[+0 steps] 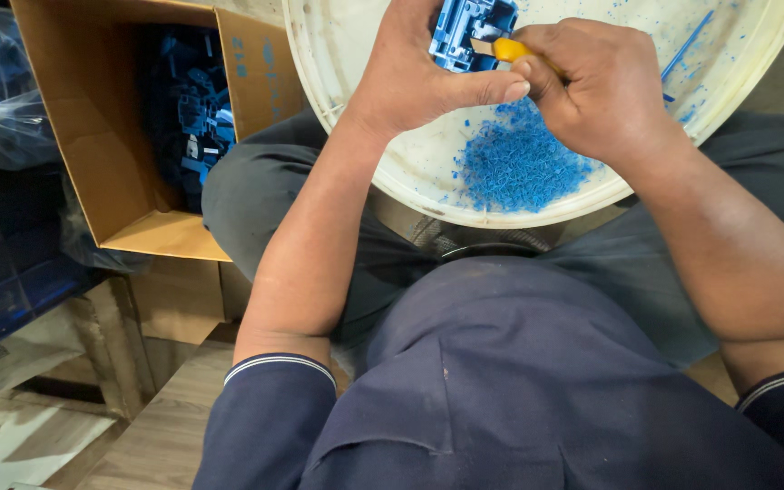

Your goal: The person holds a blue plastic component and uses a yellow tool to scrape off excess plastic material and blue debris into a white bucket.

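A wide white round tray (392,172) rests across my lap, and to my left stands an open cardboard box (129,218) with dark blue plastic parts (194,118) heaped inside. Over the tray, my left hand (415,77) has its fingers wrapped tight around a blue moulded plastic part (465,27), while my right hand (596,91) is closed on a yellow-handled knife (504,50) whose tip touches that part. Just below my hands, a small pile of blue shavings (519,163) lies on the tray.
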